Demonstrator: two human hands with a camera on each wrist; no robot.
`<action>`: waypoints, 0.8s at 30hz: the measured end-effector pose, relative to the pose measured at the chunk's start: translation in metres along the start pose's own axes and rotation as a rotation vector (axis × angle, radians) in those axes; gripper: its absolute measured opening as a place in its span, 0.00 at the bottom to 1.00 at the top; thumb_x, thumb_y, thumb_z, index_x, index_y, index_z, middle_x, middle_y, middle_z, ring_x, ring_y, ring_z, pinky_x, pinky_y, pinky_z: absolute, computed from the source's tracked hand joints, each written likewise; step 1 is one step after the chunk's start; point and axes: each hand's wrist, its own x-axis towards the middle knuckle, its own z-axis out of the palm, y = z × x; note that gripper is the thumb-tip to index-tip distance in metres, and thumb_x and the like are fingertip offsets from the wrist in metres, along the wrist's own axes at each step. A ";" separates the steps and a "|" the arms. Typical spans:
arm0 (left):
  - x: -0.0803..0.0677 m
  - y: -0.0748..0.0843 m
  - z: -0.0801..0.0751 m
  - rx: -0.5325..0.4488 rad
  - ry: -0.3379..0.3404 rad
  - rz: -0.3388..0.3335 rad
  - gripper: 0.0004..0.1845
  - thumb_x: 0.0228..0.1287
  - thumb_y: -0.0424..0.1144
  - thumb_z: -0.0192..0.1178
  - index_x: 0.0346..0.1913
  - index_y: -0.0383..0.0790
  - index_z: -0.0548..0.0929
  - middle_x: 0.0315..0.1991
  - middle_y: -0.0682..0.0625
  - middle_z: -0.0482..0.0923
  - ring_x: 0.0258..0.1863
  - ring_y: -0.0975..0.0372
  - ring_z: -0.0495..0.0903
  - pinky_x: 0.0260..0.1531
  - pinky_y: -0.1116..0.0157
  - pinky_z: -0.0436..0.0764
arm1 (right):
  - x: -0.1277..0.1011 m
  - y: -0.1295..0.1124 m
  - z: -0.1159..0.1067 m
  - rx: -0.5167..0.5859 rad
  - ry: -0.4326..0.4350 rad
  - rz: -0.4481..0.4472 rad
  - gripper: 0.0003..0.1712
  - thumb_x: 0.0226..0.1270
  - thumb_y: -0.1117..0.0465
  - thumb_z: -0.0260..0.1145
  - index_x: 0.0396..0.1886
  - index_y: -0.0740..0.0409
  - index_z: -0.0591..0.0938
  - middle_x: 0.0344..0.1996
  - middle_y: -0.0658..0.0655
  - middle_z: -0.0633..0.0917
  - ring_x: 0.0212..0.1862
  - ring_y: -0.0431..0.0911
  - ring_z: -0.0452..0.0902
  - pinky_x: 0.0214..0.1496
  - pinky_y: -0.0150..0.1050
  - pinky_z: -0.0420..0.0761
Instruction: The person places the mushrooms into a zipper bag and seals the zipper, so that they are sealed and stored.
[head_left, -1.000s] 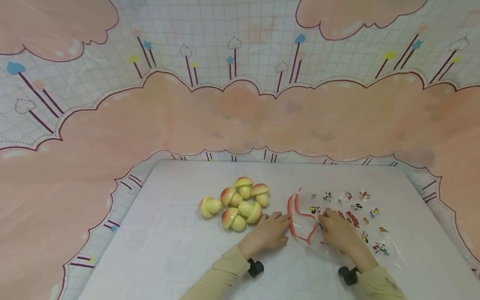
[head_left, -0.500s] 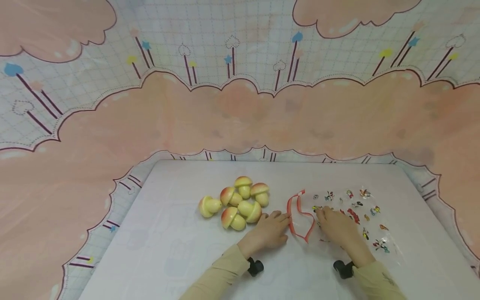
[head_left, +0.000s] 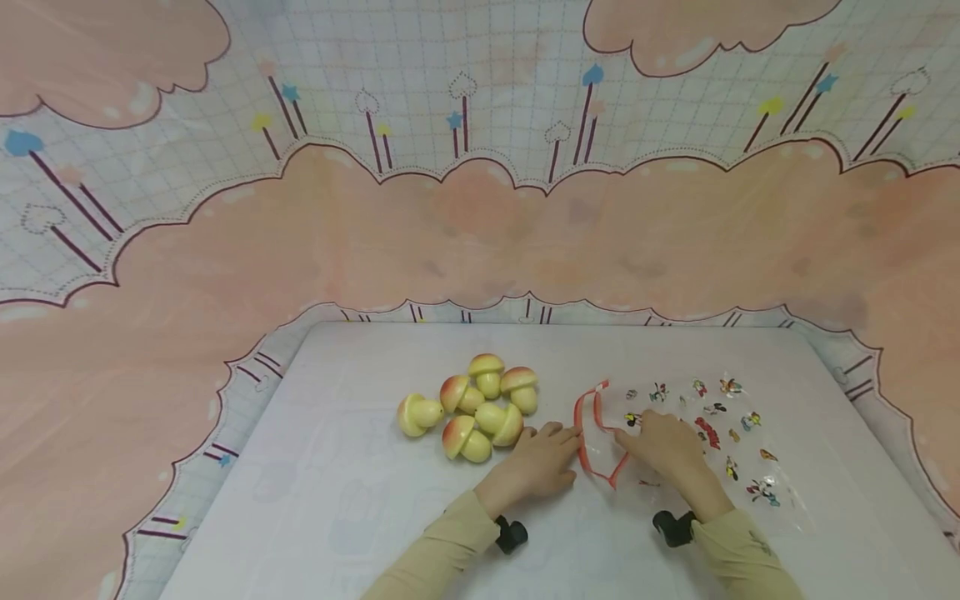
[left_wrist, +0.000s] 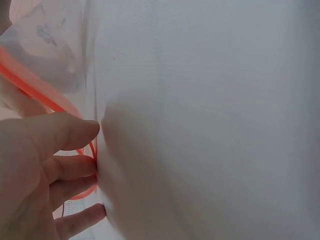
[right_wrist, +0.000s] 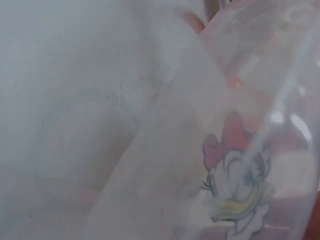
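Note:
A clear zip bag (head_left: 738, 467) printed with small cartoon figures lies on the white table (head_left: 337, 483), its red zip rim (head_left: 590, 412) gaping open to the left. My left hand (head_left: 558, 437) lies flat beside that rim, fingers stretched out and touching it. The left wrist view shows those fingers (left_wrist: 60, 132) against the red rim (left_wrist: 30, 85). My right hand (head_left: 637, 437) rests on top of the bag just behind the opening; its fingertips are hidden under the hand. The right wrist view shows only bag film (right_wrist: 235, 165) close up.
A cluster of several yellow toy mushrooms with red-tinted caps (head_left: 480, 404) sits left of my left hand, the nearest about a finger's length away. A pink and white patterned cloth backdrop (head_left: 480, 233) rises behind the table and wraps its sides.
My right hand has slid left across the bag towards the red opening. The left hand has stayed at the rim. The mushrooms have not moved.

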 end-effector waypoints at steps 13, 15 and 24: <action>0.001 0.002 -0.003 -0.021 0.006 -0.015 0.28 0.67 0.52 0.56 0.69 0.55 0.68 0.72 0.62 0.62 0.70 0.62 0.62 0.61 0.54 0.69 | -0.008 -0.008 0.000 0.091 0.047 -0.012 0.09 0.59 0.57 0.63 0.34 0.59 0.76 0.25 0.53 0.77 0.25 0.45 0.68 0.23 0.35 0.65; 0.002 0.001 -0.002 -0.023 0.010 -0.018 0.28 0.66 0.52 0.56 0.69 0.56 0.68 0.72 0.62 0.62 0.70 0.62 0.62 0.61 0.54 0.69 | -0.008 -0.010 0.000 0.104 0.071 -0.027 0.10 0.58 0.59 0.63 0.37 0.59 0.77 0.27 0.54 0.78 0.26 0.45 0.69 0.24 0.35 0.66; 0.002 0.000 0.000 -0.001 0.015 -0.006 0.28 0.66 0.52 0.56 0.69 0.56 0.67 0.72 0.62 0.62 0.70 0.62 0.62 0.60 0.55 0.69 | -0.005 -0.017 -0.003 0.077 0.129 -0.099 0.14 0.57 0.65 0.62 0.44 0.60 0.80 0.26 0.54 0.79 0.23 0.44 0.68 0.22 0.34 0.66</action>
